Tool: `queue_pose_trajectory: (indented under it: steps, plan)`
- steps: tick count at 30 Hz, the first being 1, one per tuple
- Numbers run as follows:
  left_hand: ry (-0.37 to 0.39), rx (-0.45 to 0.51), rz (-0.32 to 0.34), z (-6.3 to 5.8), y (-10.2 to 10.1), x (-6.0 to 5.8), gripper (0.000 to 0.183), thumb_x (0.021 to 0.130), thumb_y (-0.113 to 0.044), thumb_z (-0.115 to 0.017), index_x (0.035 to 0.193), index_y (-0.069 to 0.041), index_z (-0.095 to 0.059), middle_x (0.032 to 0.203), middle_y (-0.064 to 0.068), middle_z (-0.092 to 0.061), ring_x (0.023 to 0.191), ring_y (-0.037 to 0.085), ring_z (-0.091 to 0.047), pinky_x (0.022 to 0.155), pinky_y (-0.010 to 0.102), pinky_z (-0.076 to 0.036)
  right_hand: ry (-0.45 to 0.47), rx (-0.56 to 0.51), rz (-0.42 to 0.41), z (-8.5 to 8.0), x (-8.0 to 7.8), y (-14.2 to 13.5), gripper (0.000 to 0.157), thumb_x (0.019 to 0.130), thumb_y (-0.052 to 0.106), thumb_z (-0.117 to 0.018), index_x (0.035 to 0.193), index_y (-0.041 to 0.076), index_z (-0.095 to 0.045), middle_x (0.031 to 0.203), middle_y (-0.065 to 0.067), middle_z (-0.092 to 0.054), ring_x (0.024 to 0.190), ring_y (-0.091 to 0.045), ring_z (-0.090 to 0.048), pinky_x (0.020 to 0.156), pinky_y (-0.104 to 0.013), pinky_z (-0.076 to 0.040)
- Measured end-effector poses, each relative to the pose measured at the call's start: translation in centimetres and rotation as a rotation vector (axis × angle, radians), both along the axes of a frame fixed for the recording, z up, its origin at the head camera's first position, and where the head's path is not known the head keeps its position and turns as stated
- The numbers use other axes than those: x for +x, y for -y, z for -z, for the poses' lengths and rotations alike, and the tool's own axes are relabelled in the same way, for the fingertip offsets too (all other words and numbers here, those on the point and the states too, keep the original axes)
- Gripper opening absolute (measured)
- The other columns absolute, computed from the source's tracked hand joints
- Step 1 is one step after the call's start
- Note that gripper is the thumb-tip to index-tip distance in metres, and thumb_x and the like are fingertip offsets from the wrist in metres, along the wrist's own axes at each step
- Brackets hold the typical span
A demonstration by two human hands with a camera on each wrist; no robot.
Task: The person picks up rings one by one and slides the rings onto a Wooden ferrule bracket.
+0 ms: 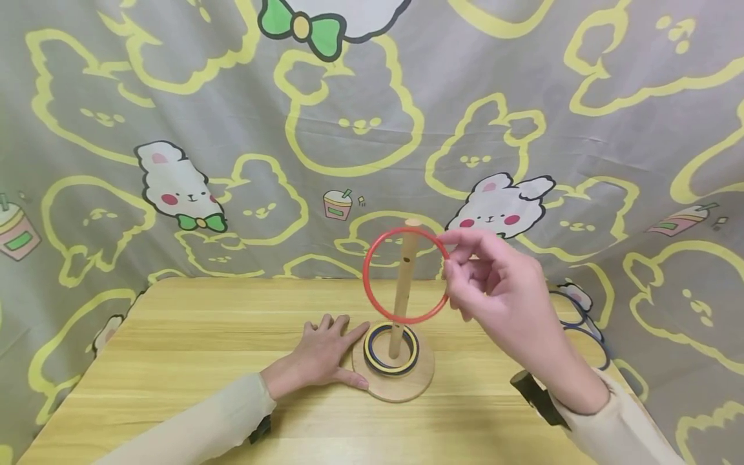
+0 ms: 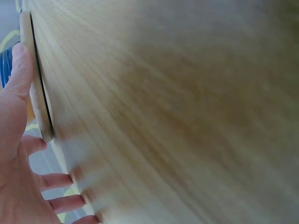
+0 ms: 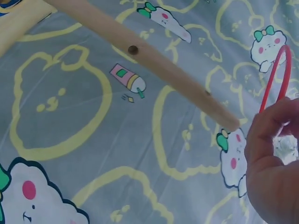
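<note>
A wooden post (image 1: 405, 278) stands upright on a round wooden base (image 1: 401, 389). Around its foot lie a yellow ring (image 1: 391, 372) and dark blue rings, stacked; their exact number is hard to tell. My right hand (image 1: 502, 284) pinches a thin red ring (image 1: 367, 278) at its right side, between thumb and fingers. In the right wrist view, the red ring (image 3: 286, 70) is beyond the post's tip (image 3: 229, 122), apart from it. My left hand (image 1: 320, 354) rests on the table with fingers spread, its thumb (image 2: 21, 65) touching the base's edge.
More dark blue rings (image 1: 608, 356) lie at the table's right edge, partly behind my right forearm. A grey patterned curtain (image 1: 232, 116) hangs behind and beside the wooden table (image 1: 203, 349). A dark strap (image 1: 537, 399) sits by my right wrist.
</note>
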State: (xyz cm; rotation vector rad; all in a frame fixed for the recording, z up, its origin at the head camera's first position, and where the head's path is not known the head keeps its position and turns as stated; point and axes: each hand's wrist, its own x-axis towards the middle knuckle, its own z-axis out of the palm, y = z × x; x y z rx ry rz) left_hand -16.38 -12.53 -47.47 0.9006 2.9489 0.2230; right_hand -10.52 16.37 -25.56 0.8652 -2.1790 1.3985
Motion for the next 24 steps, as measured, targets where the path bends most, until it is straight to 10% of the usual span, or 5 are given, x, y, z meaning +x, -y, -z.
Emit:
queue_pose_trajectory:
  steps: [12, 24]
  plan:
    - [-0.002, -0.003, -0.009, -0.1, -0.1, 0.1, 0.117, 0.077, -0.090, -0.072, 0.169, -0.022, -0.046, 0.153, 0.023, -0.051, 0.123, 0.041, -0.052, 0.085, 0.063, -0.045, 0.224, -0.150, 0.057, 0.9, -3.4, -0.3, 0.028, 0.102, -0.004, -0.065, 0.128, 0.003, -0.069, 0.088, -0.016, -0.063, 0.056, -0.022, -0.058, 0.051, -0.027, -0.047]
    - [-0.003, -0.003, -0.012, -0.1, -0.1, 0.2, 0.118, 0.076, -0.090, -0.072, 0.169, -0.022, -0.045, 0.154, 0.023, -0.051, 0.124, 0.042, -0.052, 0.085, 0.063, -0.045, 0.413, -0.046, 0.073, 6.9, -5.3, -0.2, 0.031, 0.098, -0.008, -0.060, 0.126, 0.002, -0.067, 0.089, -0.016, -0.062, 0.062, -0.024, -0.062, 0.053, -0.027, -0.047]
